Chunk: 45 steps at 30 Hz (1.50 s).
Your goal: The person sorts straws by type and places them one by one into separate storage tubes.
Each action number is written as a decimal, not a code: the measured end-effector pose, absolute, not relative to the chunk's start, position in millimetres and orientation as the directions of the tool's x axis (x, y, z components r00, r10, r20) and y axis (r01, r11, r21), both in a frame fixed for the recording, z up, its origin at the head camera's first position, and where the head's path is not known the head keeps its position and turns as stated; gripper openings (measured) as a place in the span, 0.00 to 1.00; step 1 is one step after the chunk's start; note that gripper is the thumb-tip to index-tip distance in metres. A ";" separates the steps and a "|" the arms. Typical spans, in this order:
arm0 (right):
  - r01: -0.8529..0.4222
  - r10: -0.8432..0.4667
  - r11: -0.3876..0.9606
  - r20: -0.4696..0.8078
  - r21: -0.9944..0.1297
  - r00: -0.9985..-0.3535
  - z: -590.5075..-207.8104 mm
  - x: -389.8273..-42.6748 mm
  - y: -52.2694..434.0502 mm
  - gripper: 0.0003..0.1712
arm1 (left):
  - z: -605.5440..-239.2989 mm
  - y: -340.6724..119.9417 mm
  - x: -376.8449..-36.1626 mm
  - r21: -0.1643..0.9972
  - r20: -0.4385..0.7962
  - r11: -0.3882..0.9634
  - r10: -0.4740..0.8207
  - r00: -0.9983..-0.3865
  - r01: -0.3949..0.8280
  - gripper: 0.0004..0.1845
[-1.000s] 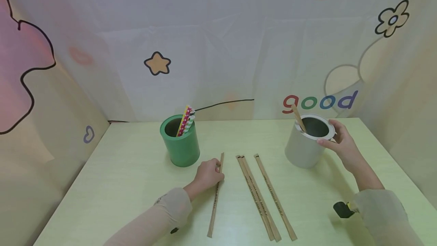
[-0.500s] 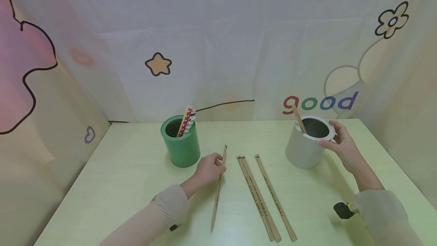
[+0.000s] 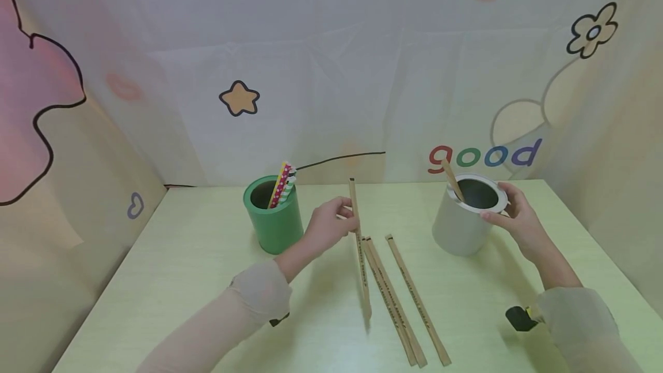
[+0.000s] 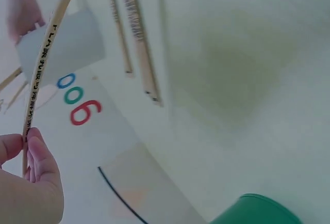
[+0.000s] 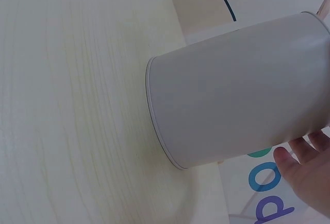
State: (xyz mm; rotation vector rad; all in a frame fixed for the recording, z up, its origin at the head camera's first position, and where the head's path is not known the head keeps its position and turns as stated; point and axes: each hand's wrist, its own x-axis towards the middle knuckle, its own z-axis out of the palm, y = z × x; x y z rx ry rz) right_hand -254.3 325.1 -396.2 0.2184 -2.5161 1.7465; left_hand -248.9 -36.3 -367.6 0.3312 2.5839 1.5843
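In the head view my left hand (image 3: 328, 226) pinches a slim stick in a printed brown paper sleeve (image 3: 361, 258) between thumb and fingers. The stick is raised off the table and stands nearly upright; dark lettering runs along it in the left wrist view. My right hand (image 3: 523, 223) grips the rim of a grey cylindrical container (image 3: 458, 229), thumb at the front and fingers around the far side. One brown stick (image 3: 453, 180) leans inside that container. Several more brown sleeved sticks (image 3: 396, 304) lie on the table between the hands, one a little apart on the right.
A green cylindrical container (image 3: 274, 223) stands at the left behind my left hand, holding patterned sticks (image 3: 282, 186), one dotted red and one striped green. A printed cloth backdrop (image 3: 321, 73) rises behind the pale wooden table (image 3: 181, 281).
My left hand has lifted the sleeved stick from the table and carried it up and to the right, turning it more upright. The right hand and grey container stay in place.
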 end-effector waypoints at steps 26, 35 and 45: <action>-0.126 -0.068 0.394 0.108 -0.910 -0.992 -394.9 -253.2 324.2 0.40 | -291.1 24.7 -271.1 0.951 0.112 -0.288 -0.018 -0.994 0.113 0.10; -0.114 -0.072 0.389 0.094 -0.914 -0.993 -393.6 -252.9 324.8 0.42 | -291.4 47.4 -279.2 0.927 0.154 -0.322 -0.135 -0.979 0.190 0.08; -0.127 -0.079 0.385 0.105 -0.914 -0.991 -394.2 -253.2 325.2 0.42 | -308.1 72.0 -286.3 0.953 0.217 -0.171 -0.183 -0.959 0.249 0.08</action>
